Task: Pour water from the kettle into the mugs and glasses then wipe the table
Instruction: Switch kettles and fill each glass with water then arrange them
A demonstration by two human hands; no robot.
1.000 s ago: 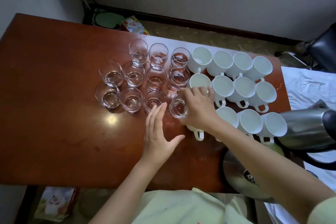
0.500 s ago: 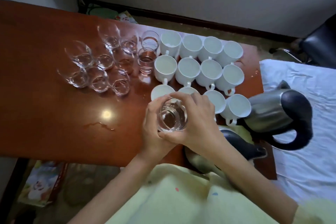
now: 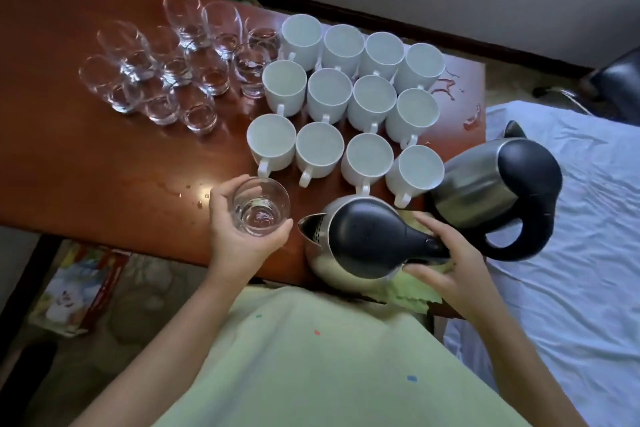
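My left hand (image 3: 239, 236) grips a clear glass (image 3: 260, 208) with a little water in it, near the table's front edge. My right hand (image 3: 446, 263) closes around the black handle of a steel kettle (image 3: 360, 239) whose spout points left toward the glass. A second steel kettle (image 3: 498, 184) with a black handle stands at the right end of the table. Several white mugs (image 3: 346, 100) stand in rows on the brown table (image 3: 69, 135). Several clear glasses (image 3: 173, 62) cluster to their left, some holding water.
Water drops lie on the table near the held glass and at the far right corner (image 3: 450, 87). A green cloth (image 3: 412, 291) lies under the near kettle. A white sheet (image 3: 581, 218) covers a surface to the right. A colourful box (image 3: 79, 284) lies on the floor.
My right hand has let go of the glass and moved to the near kettle's handle. My left hand alone now holds the glass, lower and further left. The camera has shifted.
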